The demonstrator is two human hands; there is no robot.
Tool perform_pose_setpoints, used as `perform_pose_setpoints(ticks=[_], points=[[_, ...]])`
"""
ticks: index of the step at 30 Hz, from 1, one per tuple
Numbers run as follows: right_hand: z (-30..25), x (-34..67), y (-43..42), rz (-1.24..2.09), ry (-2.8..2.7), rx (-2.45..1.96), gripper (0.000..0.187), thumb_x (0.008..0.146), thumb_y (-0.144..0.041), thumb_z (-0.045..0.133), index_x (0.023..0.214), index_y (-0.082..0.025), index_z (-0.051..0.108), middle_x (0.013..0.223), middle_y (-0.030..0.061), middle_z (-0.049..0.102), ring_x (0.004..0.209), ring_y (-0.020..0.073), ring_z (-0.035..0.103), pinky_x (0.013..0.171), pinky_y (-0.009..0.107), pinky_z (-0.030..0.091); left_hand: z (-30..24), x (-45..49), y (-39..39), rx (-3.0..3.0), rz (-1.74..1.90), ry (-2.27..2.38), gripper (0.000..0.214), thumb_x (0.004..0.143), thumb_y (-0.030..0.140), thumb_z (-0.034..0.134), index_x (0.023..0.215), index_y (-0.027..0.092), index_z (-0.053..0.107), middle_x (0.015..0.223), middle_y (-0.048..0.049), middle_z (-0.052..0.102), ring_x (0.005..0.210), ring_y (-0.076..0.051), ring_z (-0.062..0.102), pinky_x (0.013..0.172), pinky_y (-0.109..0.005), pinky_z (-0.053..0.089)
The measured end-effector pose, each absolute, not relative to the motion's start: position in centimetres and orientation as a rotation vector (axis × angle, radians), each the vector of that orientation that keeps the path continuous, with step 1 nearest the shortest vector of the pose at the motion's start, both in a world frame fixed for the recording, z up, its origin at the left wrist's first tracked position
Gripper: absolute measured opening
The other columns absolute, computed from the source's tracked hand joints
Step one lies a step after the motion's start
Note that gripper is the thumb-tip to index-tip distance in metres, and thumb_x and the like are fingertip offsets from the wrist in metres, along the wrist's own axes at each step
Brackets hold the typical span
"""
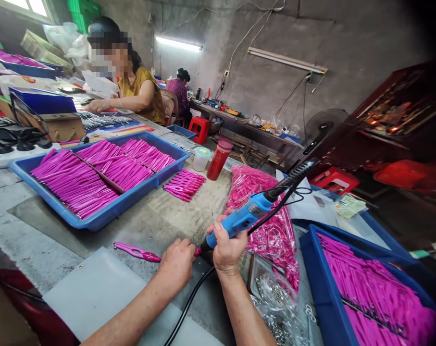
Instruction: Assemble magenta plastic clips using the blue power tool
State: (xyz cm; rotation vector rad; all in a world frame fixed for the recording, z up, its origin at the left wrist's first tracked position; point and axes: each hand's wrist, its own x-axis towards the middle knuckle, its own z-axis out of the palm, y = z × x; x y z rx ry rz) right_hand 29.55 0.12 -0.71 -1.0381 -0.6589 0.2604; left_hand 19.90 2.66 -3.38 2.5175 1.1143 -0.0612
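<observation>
My right hand (229, 245) is wrapped round a blue electric screwdriver (241, 217), tilted with its black nose down at the bench. At that nose, my left hand (177, 263) has its fingers closed on a glossy pink plastic piece (198, 251), mostly hidden by the fingers. A pink plastic handle (136, 252) with a long slot lies just left of this hand. Whether it joins the held piece I cannot tell. Beyond the hands lies a neat stack of pink handles (184, 185). The screwdriver's bit is hidden.
A blue tray (86, 222) of pink handles stands left, a blue bin (328, 283) of more at right. A clear bag of pink parts (271, 230) sits behind the screwdriver, near bagged small metal parts (275, 293). A red bottle (219, 161) stands behind. A co-worker (140, 93) sits across.
</observation>
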Motion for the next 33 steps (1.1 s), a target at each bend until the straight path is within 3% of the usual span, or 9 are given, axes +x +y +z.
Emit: perform_pose_setpoints(ticks=[16,24,33], points=[[-3.1,29.2,1.0,0.187,-0.877,-1.202,0.019,0.067,-0.027,0.062,0.079,-0.018,0.049,0.063,-0.0024,0.053,0.046,0.0107,0.049,0.046,0.025,0.043,-4.4,20.0,2.6,2.503,0.044,1.073,0.03,0.081,0.009,0.038,0.092,0.018,0.064,0.093,-0.0058,0.062,0.087,-0.021,0.053,0.077,-0.03,0.043],[-2.2,29.3,0.4,0.229,-0.881,-1.123,0.016,0.068,-0.026,0.061,0.073,-0.018,0.048,0.062,-0.004,0.051,0.047,0.0092,0.05,0.049,0.025,0.043,-4.0,19.9,2.4,2.54,0.039,1.083,0.027,0.083,0.01,0.038,0.082,0.016,0.064,0.087,-0.0063,0.062,0.085,-0.02,0.054,0.074,-0.029,0.042],[0.9,29.8,-2.3,0.2,-0.697,-0.996,0.028,0.065,-0.024,0.062,0.089,-0.017,0.048,0.058,-0.0058,0.053,0.042,0.0098,0.051,0.044,0.023,0.041,-3.8,19.3,2.1,2.61,0.068,1.049,0.019,0.084,0.014,0.042,0.077,0.016,0.06,0.085,-0.0056,0.06,0.084,-0.02,0.055,0.075,-0.029,0.042]])
